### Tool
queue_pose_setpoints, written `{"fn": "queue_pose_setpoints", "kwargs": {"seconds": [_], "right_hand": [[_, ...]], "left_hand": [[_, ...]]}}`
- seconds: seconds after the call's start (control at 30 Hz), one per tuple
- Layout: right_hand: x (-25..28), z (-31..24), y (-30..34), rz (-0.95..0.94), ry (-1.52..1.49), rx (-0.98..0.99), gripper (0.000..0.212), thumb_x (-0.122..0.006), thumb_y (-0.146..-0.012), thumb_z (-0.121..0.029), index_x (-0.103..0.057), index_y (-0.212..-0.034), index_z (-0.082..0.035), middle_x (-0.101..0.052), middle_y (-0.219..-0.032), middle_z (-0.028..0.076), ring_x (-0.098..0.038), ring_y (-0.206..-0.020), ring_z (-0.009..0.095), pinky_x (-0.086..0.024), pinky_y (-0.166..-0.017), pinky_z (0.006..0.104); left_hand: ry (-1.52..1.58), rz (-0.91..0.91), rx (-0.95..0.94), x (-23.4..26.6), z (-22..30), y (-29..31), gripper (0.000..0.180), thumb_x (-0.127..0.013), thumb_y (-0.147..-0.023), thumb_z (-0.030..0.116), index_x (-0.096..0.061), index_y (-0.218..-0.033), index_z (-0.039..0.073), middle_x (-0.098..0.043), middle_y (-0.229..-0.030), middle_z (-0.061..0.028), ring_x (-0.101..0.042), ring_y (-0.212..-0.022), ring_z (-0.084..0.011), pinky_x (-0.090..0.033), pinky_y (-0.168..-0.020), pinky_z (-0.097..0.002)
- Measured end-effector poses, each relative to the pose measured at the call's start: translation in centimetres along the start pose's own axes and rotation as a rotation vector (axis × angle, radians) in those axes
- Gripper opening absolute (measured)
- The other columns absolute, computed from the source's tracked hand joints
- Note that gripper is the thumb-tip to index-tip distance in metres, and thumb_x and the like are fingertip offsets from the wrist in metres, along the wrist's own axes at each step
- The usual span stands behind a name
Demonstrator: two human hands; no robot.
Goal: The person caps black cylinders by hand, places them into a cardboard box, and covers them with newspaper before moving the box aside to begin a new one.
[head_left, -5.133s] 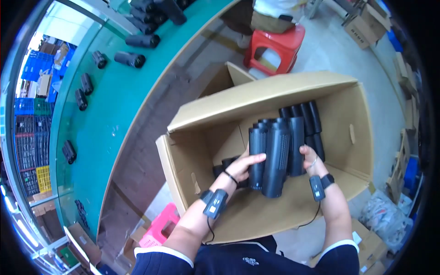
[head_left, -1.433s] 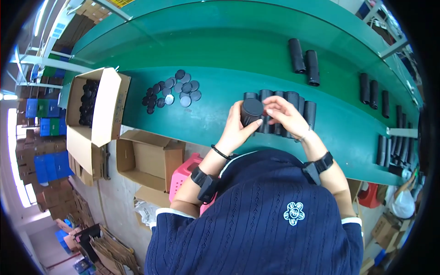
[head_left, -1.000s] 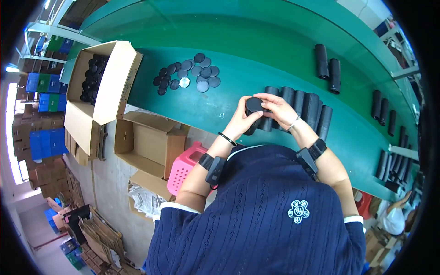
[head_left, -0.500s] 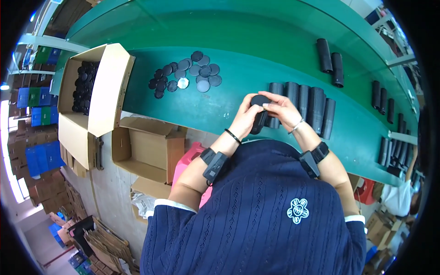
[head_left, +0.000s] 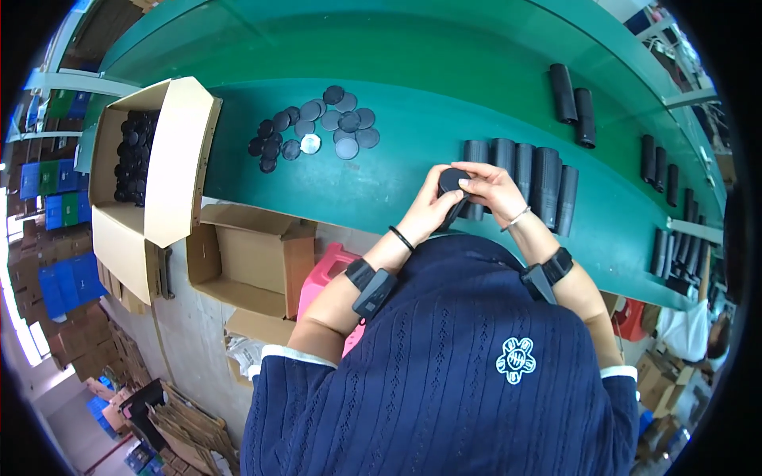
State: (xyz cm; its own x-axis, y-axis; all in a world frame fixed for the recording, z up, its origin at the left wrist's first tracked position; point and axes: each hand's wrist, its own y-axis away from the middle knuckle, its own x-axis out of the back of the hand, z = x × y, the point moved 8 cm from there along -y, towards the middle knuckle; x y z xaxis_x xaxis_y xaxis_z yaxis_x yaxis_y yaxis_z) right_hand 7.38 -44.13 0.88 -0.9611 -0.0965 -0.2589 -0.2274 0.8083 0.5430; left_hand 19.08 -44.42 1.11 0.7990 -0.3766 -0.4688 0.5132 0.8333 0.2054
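Near the front edge of a long, smooth green counter (head_left: 262,190), a bare left hand (head_left: 429,202) and right hand (head_left: 498,193) are curled firmly around a black, plastic-looking cylinder (head_left: 451,216) topped by a flat, round black disc (head_left: 452,179), both thumbs at the disc. Similar black cylinders (head_left: 545,189) sit in a row just beside the right hand; loose, round black discs (head_left: 349,121) lie farther left. Uneven thumb pressure could tilt the top disc; a slackened grip could let the held cylinder slip.

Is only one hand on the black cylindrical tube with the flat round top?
No, the left hand and right hand both touch the black cylindrical tube.
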Motion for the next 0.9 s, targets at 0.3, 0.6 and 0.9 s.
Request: {"fn": "queue_pose_setpoints", "kwargs": {"seconds": [0.3,0.6,0.9], "right_hand": [[-2.8,-2.8,0.5,-0.303,0.317,0.204,0.069,-0.074,-0.076,-0.016,-0.043,-0.137,-0.010,-0.044,-0.134,0.008,-0.043,-0.124,0.022,-0.037,-0.102,0.0372],[-0.8,-5.7,0.4,-0.310,0.478,0.386,0.088,-0.074,-0.073,-0.019,-0.024,-0.145,-0.005,-0.030,-0.146,0.012,-0.036,-0.130,0.023,-0.027,-0.108,0.0354],[25.1,-7.3,-8.3,0.657,0.774,0.454,0.070,-0.063,-0.082,-0.023,-0.028,-0.142,-0.015,-0.056,-0.118,0.024,-0.062,-0.093,0.032,-0.051,-0.076,0.0401]], "left_hand": [[0.439,-0.182,-0.166,4.6,6.5,-0.1,0.032,-0.055,-0.081,0.025,-0.058,-0.095,-0.003,-0.059,-0.099,-0.0173,-0.055,-0.099,-0.0290,-0.041,-0.094,-0.0388],[0.807,0.067,0.051,4.4,4.7,-5.0,0.062,-0.044,-0.089,0.057,-0.044,-0.128,0.009,-0.053,-0.110,-0.0143,-0.052,-0.105,-0.0280,-0.040,-0.095,-0.0466],[-1.044,0.024,0.002,1.4,-7.3,-12.3,0.096,-0.075,-0.074,0.044,-0.026,-0.136,-0.011,-0.043,-0.127,-0.0301,-0.050,-0.116,-0.0347,-0.044,-0.095,-0.0391]]}}
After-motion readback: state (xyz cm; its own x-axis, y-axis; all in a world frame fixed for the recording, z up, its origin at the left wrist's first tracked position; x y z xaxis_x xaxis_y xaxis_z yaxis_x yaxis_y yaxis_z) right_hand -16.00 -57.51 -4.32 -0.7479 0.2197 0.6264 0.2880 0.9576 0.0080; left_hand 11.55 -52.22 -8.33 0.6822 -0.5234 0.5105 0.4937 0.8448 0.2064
